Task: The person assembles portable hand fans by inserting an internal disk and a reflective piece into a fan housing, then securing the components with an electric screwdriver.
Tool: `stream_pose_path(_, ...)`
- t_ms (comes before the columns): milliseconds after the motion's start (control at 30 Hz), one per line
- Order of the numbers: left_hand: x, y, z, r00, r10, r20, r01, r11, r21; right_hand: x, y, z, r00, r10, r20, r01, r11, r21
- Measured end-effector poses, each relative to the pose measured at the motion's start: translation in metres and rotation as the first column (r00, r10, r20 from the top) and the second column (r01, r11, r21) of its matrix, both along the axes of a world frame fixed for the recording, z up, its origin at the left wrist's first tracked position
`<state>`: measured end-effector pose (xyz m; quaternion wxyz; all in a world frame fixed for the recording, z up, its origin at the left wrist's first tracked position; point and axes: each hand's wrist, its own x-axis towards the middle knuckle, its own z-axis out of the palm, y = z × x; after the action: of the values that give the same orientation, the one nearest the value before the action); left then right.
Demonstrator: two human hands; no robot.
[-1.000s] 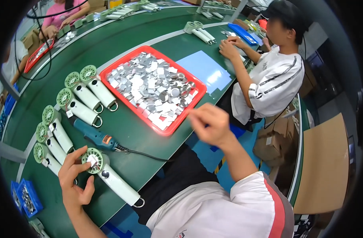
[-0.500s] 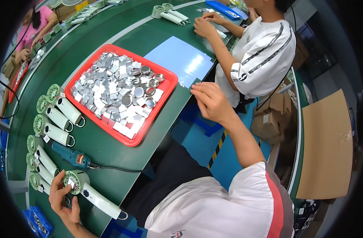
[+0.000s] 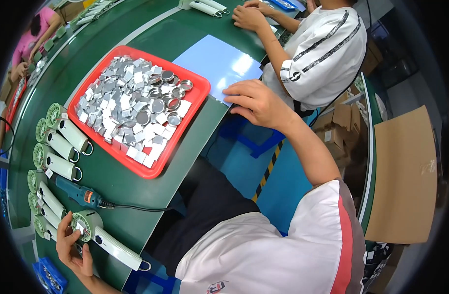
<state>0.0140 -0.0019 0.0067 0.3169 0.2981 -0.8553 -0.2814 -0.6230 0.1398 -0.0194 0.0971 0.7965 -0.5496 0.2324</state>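
A pale green and white handheld fan (image 3: 117, 248) lies at the table's near edge, its round grille facing up and its handle loop toward me. My left hand (image 3: 77, 250) is at the grille, its fingers partly bent against the fan head and the thumb apart below. One fingertip touches a small silvery-white square piece (image 3: 81, 226) on the grille. My right hand (image 3: 254, 104) hovers at the table edge by the corner of a shiny bluish sheet (image 3: 210, 59). Its fingers are stretched out, thumb apart, with nothing visible in them.
A red tray (image 3: 158, 169) holds many silvery squares and round metal rings. Several more fans (image 3: 62, 165) line the left side. A corded teal electric screwdriver (image 3: 77, 191) lies between them and me. A co-worker (image 3: 322, 54) sits at the right; a blue bin (image 3: 50, 275) stands lower left.
The view has shifted slightly, moving the table things left and up. My right hand has turned, its fingers reaching toward the sheet's corner. My left hand stays on the fan.
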Motion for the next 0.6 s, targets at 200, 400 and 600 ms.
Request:
stream_pose_path(200, 0.009, -0.001, 0.002, 0.998, -0.036, 0.046, 0.033, 0.998, 0.051, 0.005, -0.004, 0.001, 1.000, 0.011, -0.024, -0.013, 0.996, -0.090)
stream_pose_path(400, 0.009, -0.002, 0.002, 0.998, -0.039, 0.051, 0.037, 0.998, 0.048, 0.008, -0.003, 0.004, 1.000, 0.005, 0.003, -0.005, 0.997, -0.082)
stream_pose_path(600, -0.001, 0.001, 0.003, 1.000, 0.004, 0.025, -0.003, 1.000, -0.031, 0.006, -0.002, 0.005, 0.999, 0.021, -0.036, -0.024, 0.997, -0.075)
